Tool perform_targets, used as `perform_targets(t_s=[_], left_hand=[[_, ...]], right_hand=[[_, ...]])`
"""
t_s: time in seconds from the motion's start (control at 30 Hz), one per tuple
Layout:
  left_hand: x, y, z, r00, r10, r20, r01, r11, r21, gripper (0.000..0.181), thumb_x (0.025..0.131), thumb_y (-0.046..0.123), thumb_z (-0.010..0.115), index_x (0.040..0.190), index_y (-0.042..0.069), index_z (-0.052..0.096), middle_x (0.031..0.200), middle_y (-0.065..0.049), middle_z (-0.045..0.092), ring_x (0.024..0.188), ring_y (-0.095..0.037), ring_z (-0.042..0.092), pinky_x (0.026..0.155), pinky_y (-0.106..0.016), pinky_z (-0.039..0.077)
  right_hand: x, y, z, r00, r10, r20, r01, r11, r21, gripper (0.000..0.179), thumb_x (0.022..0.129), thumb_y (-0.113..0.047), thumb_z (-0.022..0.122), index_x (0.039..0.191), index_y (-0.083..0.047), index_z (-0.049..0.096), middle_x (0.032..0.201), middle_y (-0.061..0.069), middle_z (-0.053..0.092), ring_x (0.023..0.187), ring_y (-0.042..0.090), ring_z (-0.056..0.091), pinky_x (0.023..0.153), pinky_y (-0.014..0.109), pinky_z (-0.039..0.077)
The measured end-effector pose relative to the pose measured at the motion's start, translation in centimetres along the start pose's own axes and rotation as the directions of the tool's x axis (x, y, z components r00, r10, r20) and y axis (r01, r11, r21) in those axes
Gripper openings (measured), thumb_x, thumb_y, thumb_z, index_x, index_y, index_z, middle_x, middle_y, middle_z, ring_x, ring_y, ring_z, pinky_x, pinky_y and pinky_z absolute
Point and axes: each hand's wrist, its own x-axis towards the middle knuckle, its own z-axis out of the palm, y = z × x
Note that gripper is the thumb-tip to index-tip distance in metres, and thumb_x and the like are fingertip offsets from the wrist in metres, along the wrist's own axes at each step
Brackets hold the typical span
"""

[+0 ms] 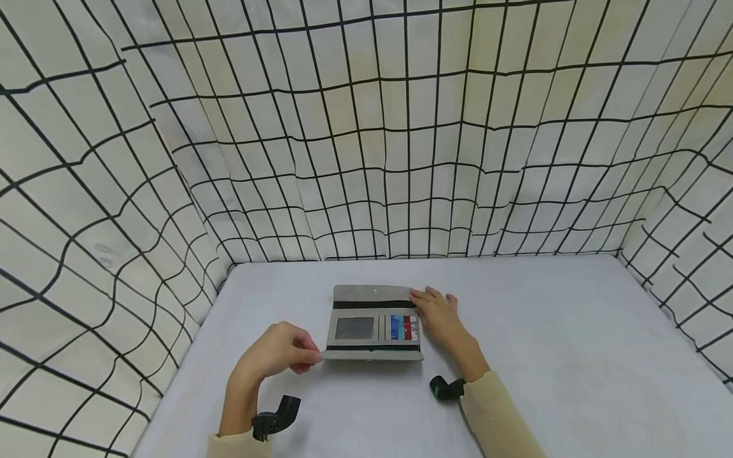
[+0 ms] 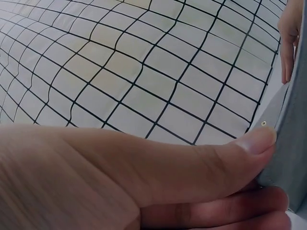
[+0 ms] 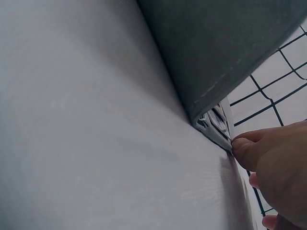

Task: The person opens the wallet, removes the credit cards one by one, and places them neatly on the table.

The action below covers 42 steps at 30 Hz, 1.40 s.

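Observation:
A long grey wallet (image 1: pixel 353 348) lies unfolded on the white table, showing a clear window pocket (image 1: pixel 355 328) and blue and red cards (image 1: pixel 404 327) in its slots. A small gold snap (image 1: pixel 375 291) sits on the far flap. My left hand (image 1: pixel 283 348) pinches the near left corner, thumb on top; the thumb is large in the left wrist view. At the far right edge, my right hand (image 1: pixel 439 316) holds the wallet's side between thumb and finger. In the right wrist view, the near panel (image 3: pixel 225 48) stands raised from the table at a fold.
The white cloth-covered table (image 1: pixel 550 343) extends to both sides. Black netting (image 1: pixel 401 140) over white sheeting rises behind it and at the left and right. A black wrist camera is strapped at each wrist, by the beige sleeves (image 1: pixel 498 413).

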Motion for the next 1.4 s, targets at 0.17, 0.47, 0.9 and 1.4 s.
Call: perform_targets(t_s=[0.17, 0.47, 0.9, 1.4], left_hand=[[0.0, -0.4, 0.1, 0.999, 0.0, 0.049, 0.0, 1.0, -0.004, 0.016, 0.085, 0.015, 0.079, 0.078, 0.002, 0.074, 0.068, -0.003, 0.07, 0.06, -0.014, 0.066, 0.057, -0.029, 0.061], [-0.3, -0.8, 0.3, 0.994, -0.007, 0.105, 0.008, 1.0, -0.007, 0.014, 0.081, 0.011, 0.082, 0.072, 0.004, 0.073, 0.063, -0.003, 0.068, 0.056, -0.012, 0.064, 0.054, -0.03, 0.061], [-0.9, -0.9, 1.4, 0.998, -0.04, 0.051, 0.041, 0.999, -0.002, 0.014, 0.079, 0.008, 0.082, 0.084, -0.001, 0.074, 0.063, -0.005, 0.068, 0.055, -0.013, 0.062, 0.053, -0.029, 0.059], [-2.8, -2.9, 7.2, 0.942, -0.11, -0.316, 0.139, 0.988, 0.073, 0.036, 0.076, 0.017, 0.087, 0.106, 0.001, 0.076, 0.074, 0.004, 0.07, 0.066, -0.007, 0.061, 0.058, -0.02, 0.049]], right_hand=[[-0.3, -0.1, 0.0, 1.0, 0.009, 0.009, -0.009, 1.0, 0.027, 0.039, 0.103, -0.019, 0.056, 0.141, -0.013, 0.058, 0.152, 0.001, 0.053, 0.147, 0.032, 0.039, 0.116, 0.071, 0.026], [-0.6, -0.4, -0.1, 1.0, -0.005, -0.005, 0.006, 0.999, 0.039, 0.038, 0.103, -0.017, 0.056, 0.141, -0.012, 0.058, 0.151, 0.002, 0.054, 0.147, 0.033, 0.039, 0.116, 0.072, 0.025], [-0.2, -0.3, 0.1, 1.0, -0.011, 0.0, 0.011, 0.999, 0.04, 0.038, 0.104, -0.017, 0.053, 0.141, -0.011, 0.058, 0.152, 0.003, 0.053, 0.147, 0.034, 0.038, 0.116, 0.074, 0.022], [-0.2, -0.5, -0.3, 1.0, 0.022, 0.013, -0.023, 0.999, 0.041, 0.039, 0.105, -0.019, 0.052, 0.143, -0.012, 0.056, 0.154, 0.002, 0.051, 0.149, 0.035, 0.036, 0.116, 0.077, 0.016]])
